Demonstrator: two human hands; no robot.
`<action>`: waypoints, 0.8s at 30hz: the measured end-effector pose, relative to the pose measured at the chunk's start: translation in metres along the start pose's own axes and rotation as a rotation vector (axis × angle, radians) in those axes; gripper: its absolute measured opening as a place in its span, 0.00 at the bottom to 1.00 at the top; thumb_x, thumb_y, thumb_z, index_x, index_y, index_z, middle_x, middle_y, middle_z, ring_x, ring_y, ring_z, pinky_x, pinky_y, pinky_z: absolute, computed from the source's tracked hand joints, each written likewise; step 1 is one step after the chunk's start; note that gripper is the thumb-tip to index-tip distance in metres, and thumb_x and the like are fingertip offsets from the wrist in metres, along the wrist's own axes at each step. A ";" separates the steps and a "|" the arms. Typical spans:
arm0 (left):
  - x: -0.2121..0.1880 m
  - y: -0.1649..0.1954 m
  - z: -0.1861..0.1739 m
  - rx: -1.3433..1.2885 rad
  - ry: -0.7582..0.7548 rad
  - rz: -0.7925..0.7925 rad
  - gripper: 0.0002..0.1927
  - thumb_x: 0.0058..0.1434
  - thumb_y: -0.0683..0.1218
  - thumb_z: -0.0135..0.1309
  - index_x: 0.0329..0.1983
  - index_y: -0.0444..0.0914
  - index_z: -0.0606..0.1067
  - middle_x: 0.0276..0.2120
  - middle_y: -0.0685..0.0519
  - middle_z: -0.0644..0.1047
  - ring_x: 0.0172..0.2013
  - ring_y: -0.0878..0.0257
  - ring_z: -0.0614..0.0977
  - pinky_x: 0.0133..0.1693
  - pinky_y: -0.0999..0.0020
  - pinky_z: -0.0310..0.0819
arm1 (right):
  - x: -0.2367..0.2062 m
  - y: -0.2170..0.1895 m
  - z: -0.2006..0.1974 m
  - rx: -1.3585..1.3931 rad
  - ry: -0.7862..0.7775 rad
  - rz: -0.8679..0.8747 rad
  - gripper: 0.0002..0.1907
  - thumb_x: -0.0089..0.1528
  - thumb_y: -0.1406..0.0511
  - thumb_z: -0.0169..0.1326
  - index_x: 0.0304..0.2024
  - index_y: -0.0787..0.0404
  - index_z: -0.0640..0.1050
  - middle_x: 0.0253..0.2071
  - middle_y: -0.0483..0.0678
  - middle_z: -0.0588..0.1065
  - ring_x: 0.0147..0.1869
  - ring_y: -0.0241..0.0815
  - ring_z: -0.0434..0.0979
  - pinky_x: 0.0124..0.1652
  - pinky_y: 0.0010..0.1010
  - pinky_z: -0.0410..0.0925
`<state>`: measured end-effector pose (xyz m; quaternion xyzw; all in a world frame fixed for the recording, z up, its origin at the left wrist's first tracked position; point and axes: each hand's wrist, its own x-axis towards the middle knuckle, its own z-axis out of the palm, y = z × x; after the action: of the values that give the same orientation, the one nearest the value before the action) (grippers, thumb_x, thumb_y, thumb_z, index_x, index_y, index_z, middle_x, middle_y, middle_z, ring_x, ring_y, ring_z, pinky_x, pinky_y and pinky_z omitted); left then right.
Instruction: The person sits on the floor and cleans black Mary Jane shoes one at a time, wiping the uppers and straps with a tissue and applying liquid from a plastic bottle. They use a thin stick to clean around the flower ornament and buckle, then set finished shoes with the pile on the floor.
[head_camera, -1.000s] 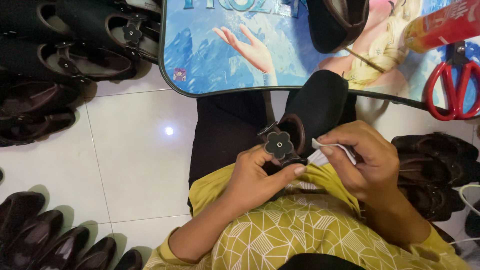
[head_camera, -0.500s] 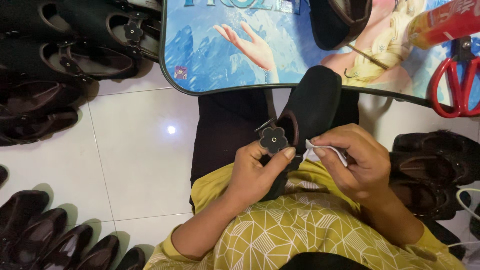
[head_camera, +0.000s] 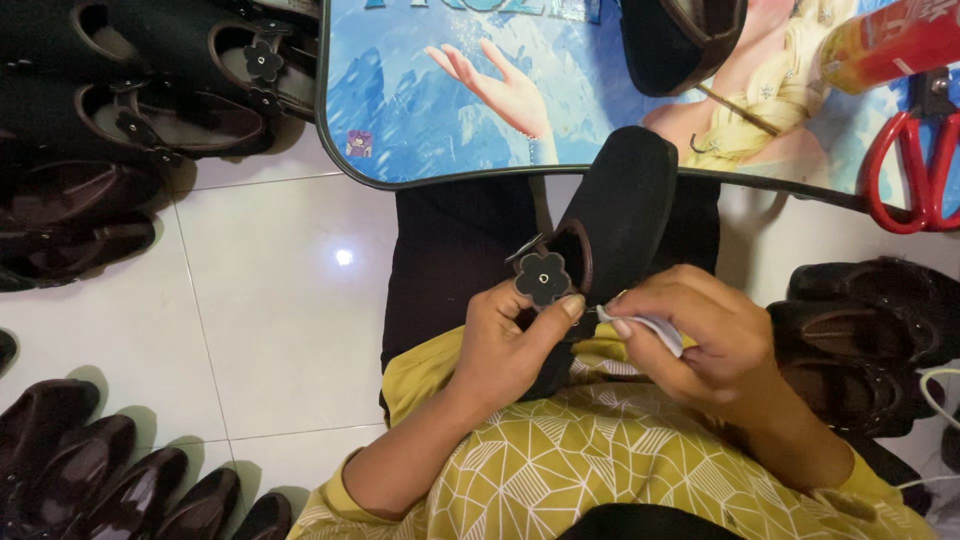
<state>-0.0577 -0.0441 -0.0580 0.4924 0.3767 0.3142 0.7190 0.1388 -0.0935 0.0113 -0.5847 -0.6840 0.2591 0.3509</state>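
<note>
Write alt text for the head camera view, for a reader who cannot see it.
Seen from above, the left hand grips a black shoe with a flower ornament on the lap, while the right hand pinches a small white piece against it. A picture-printed table with red scissors lies ahead, and dark shoes sit on the tiled floor.

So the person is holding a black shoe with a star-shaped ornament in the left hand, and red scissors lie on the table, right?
Not quite: the head view shows the ornament on the black shoe is flower-shaped, not a star. The left hand does hold the shoe, and red scissors lie on the table.
</note>
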 end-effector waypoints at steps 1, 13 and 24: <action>0.000 0.000 0.000 -0.007 0.003 0.008 0.08 0.67 0.43 0.57 0.33 0.35 0.79 0.29 0.59 0.80 0.32 0.75 0.77 0.36 0.75 0.71 | 0.000 -0.002 0.001 -0.024 0.000 -0.003 0.09 0.56 0.75 0.63 0.39 0.67 0.80 0.34 0.51 0.78 0.35 0.38 0.80 0.34 0.26 0.70; -0.002 -0.003 -0.001 -0.008 0.021 0.029 0.07 0.66 0.41 0.55 0.33 0.34 0.78 0.28 0.58 0.80 0.32 0.74 0.77 0.36 0.74 0.72 | -0.007 -0.003 0.004 0.073 -0.029 0.119 0.07 0.58 0.74 0.60 0.39 0.66 0.80 0.33 0.49 0.78 0.32 0.35 0.78 0.32 0.24 0.69; 0.000 0.007 0.003 -0.028 -0.007 0.015 0.04 0.64 0.41 0.60 0.34 0.35 0.80 0.30 0.58 0.81 0.34 0.75 0.79 0.37 0.76 0.73 | -0.007 -0.003 0.006 0.094 -0.117 0.033 0.10 0.55 0.73 0.61 0.41 0.64 0.80 0.34 0.49 0.78 0.34 0.37 0.79 0.33 0.25 0.70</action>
<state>-0.0558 -0.0437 -0.0500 0.4862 0.3661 0.3229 0.7248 0.1327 -0.1004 0.0084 -0.5627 -0.6806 0.3305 0.3329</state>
